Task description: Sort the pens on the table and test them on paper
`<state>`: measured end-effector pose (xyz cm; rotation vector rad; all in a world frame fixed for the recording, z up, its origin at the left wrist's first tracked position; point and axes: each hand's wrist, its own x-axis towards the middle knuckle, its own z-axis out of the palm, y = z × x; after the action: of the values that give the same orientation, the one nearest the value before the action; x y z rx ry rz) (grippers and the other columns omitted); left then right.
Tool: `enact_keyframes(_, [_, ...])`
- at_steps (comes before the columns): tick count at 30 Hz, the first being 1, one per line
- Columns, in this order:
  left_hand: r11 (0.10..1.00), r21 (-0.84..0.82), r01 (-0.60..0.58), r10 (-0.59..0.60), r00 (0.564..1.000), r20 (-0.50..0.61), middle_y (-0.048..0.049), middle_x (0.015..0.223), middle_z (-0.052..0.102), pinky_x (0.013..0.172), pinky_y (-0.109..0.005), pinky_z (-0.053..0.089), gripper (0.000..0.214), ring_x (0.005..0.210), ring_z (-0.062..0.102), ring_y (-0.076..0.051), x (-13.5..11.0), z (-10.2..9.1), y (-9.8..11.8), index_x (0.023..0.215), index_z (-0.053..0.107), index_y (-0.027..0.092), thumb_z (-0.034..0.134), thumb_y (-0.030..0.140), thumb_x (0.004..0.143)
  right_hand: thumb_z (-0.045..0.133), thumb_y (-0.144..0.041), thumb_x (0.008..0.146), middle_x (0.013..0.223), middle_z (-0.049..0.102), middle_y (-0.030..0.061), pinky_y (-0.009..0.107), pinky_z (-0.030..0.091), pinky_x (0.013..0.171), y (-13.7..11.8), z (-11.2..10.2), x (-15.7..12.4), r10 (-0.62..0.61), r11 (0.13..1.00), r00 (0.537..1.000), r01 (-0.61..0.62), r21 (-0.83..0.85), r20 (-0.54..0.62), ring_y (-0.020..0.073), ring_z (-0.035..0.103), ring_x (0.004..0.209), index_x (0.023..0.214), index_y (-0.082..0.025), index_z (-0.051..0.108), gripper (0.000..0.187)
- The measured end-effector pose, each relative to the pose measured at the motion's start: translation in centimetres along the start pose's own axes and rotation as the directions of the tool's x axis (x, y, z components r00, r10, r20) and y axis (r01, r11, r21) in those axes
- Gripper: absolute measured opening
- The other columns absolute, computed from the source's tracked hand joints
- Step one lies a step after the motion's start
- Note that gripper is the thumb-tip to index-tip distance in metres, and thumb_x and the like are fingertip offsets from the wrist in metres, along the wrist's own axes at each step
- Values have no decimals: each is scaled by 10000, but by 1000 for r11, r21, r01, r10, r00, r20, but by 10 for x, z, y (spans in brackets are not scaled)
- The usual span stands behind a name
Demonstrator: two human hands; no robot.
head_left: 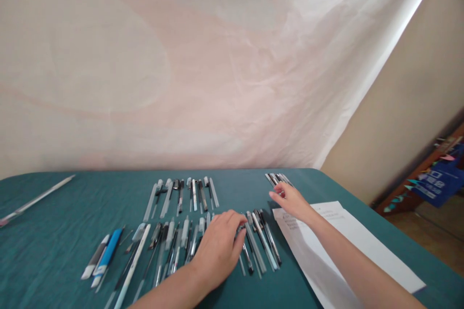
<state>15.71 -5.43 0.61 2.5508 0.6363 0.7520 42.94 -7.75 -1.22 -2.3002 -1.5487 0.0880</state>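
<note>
My left hand (219, 246) lies palm down on a row of pens (174, 246) spread across the teal tablecloth (54, 241), with its fingers curled onto a pen near the row's right end. My right hand (290, 200) reaches further back and right, its fingertips at a small bunch of pens (277, 178); whether it grips one is unclear. A second row of pens (184, 195) lies behind the first. Dark and clear pens (264, 239) lie between my two hands.
A white sheet of paper (358, 246) lies under my right forearm at the table's right side. A long thin rod (36, 200) rests at the far left. A pale cloth backdrop hangs behind the table. Blue items sit on the floor at right.
</note>
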Motion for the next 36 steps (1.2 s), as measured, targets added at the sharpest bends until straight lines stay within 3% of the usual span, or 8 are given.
enact_keyframes(3, [1000,-9,12,-12,1000,1,-38,898,552,779,-333,395,179,851,505,-183,0,3,-4,952,526,190,395,155,835,478,-399,779,765,610,21,251,388,595,-27,-1,-38,-109,977,989,89,193,98,150,558,638,977,-172,490,301])
enact_keyframes(6, [1000,2,3,-3,1000,24,-40,910,545,787,-336,394,188,864,498,-186,-1,6,-5,961,520,194,386,151,837,495,-304,767,613,552,-30,233,330,535,-44,2,-68,-113,977,986,88,192,124,138,524,556,947,-192,460,215])
enact_keyframes(9, [999,27,-38,37,998,47,-45,932,543,812,-351,385,204,894,491,-194,-3,7,-4,986,513,199,380,149,839,481,-244,764,615,531,-32,224,300,523,-50,8,-83,-99,982,986,75,171,134,138,520,562,923,-204,444,168])
enact_keyframes(18, [994,78,-81,76,995,66,-48,917,544,809,-352,388,197,879,500,-193,-4,10,-4,983,513,199,376,162,846,473,-139,697,626,547,-9,219,285,502,-41,16,-76,-34,998,986,24,61,164,157,543,557,952,-190,423,265])
enact_keyframes(23, [977,172,-123,108,990,94,-44,887,563,820,-360,381,187,857,523,-189,-3,9,1,962,524,199,369,184,859,466,-84,658,641,582,22,234,296,528,-43,22,-76,-34,998,994,40,-52,108,190,578,626,954,-177,458,310])
enact_keyframes(27, [973,178,-145,132,988,82,-44,867,573,811,-345,391,194,843,540,-183,-5,7,4,955,529,198,355,214,872,476,-82,652,642,587,21,242,312,537,-40,21,-73,-22,999,997,26,-44,77,195,577,621,1032,-175,463,392])
enact_keyframes(31, [993,74,-95,88,991,100,-47,941,566,799,-326,404,199,873,535,-184,-8,10,7,1010,510,209,366,221,872,493,-118,668,618,540,-28,235,352,550,-48,10,-78,-89,981,996,84,172,16,154,542,577,1085,-200,442,428])
enact_keyframes(36, [951,-293,95,-73,994,83,-33,972,564,751,-265,420,175,853,534,-156,-11,13,17,1000,516,213,422,237,855,479,-219,761,677,499,-37,199,381,488,-77,1,-98,-235,767,971,155,623,49,93,478,511,1140,-212,422,384])
